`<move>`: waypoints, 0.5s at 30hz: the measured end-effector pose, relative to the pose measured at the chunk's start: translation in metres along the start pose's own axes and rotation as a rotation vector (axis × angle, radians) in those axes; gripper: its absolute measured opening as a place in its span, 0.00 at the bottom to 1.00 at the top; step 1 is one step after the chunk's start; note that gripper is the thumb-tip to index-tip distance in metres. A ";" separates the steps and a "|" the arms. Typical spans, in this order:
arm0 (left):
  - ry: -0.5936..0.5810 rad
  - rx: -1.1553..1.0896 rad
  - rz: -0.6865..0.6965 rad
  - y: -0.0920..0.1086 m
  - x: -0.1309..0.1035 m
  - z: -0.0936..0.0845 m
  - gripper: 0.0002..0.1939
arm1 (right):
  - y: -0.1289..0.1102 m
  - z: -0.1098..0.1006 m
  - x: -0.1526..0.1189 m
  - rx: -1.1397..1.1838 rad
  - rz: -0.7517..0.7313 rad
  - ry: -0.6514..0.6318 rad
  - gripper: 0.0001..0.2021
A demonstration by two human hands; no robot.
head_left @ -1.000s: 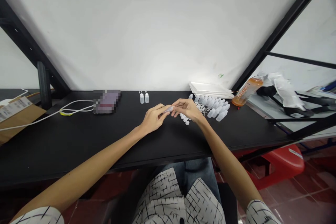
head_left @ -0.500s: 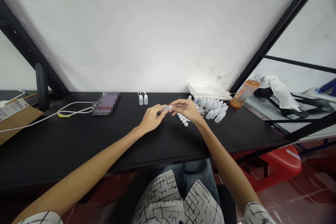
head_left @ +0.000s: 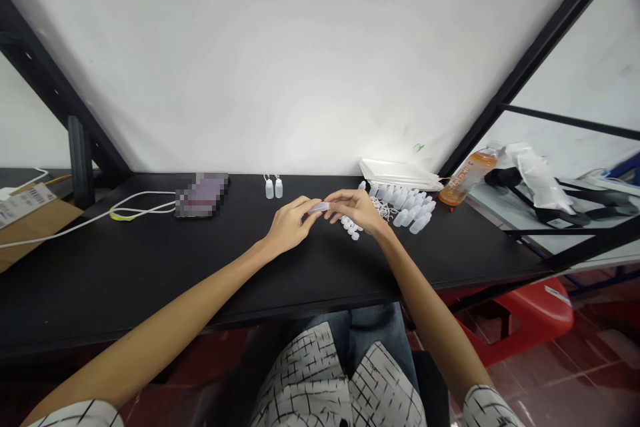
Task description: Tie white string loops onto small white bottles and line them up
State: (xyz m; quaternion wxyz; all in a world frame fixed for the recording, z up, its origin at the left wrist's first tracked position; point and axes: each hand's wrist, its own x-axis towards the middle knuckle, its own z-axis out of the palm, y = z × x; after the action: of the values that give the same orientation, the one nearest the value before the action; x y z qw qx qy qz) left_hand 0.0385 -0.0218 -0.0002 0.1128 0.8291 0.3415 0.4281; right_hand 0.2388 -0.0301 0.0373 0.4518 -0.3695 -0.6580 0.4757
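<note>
Between the thumb and fingers of my left hand [head_left: 291, 224] is a small translucent bottle [head_left: 318, 207], lying sideways with its top toward the right. My right hand [head_left: 354, 208] is at the bottle's top end, its fingertips pinched; what they hold is too small to make out. Several small white bottles [head_left: 411, 204] lie grouped to the right of my right hand, beside a pile of white strings [head_left: 383, 208]. Small white caps [head_left: 354, 232] lie just below that hand. Two upright bottles with string loops [head_left: 274, 188] stand near the wall.
A stack of white sheets [head_left: 400, 175] and an orange drink bottle [head_left: 467, 179] are at the back right of the black table [head_left: 200, 280]. At left are a phone [head_left: 203, 195], a white cable [head_left: 143, 193] and a cardboard piece [head_left: 40, 230]. A red stool [head_left: 535, 310] stands below right.
The fingertips of my right hand have shifted slightly at the bottle's top. My left hand keeps its hold on the bottle. The view has moved very slightly.
</note>
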 end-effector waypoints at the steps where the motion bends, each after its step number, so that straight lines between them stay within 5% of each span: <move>1: 0.010 0.019 0.022 0.000 0.000 0.000 0.14 | 0.000 0.000 0.000 -0.004 0.011 -0.015 0.16; 15: 0.106 0.077 0.268 -0.010 -0.001 -0.003 0.14 | 0.000 0.003 -0.001 0.040 0.002 -0.008 0.16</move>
State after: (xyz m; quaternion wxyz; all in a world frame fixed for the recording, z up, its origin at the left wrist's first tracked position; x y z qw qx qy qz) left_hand 0.0315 -0.0151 -0.0039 0.0045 0.8473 0.2492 0.4690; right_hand 0.2361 -0.0323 0.0361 0.4559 -0.3590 -0.6500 0.4908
